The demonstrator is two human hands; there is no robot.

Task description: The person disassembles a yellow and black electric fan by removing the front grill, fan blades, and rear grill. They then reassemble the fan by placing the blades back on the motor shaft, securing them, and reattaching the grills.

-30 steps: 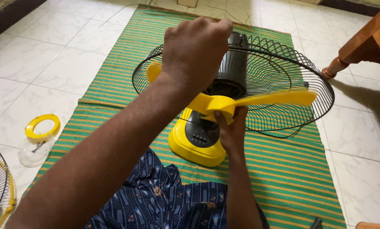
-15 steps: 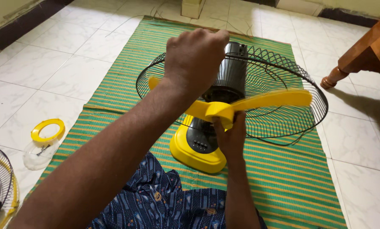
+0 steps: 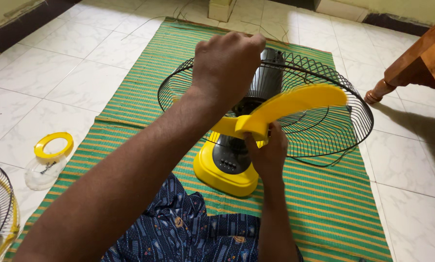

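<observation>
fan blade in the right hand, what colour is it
Yellow; the fan blade shows clearly in the head view.

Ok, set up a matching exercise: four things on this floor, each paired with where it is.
Things:
1. yellow fan blade
2. yellow ring
3. wire fan guard
4. table leg

Places:
A. far right, on the tiles
B. on the tiles left of the mat
C. held in the right hand
D. on the striped mat, around the motor

Pairs: 1-C, 2-B, 3-D, 4-A
</observation>
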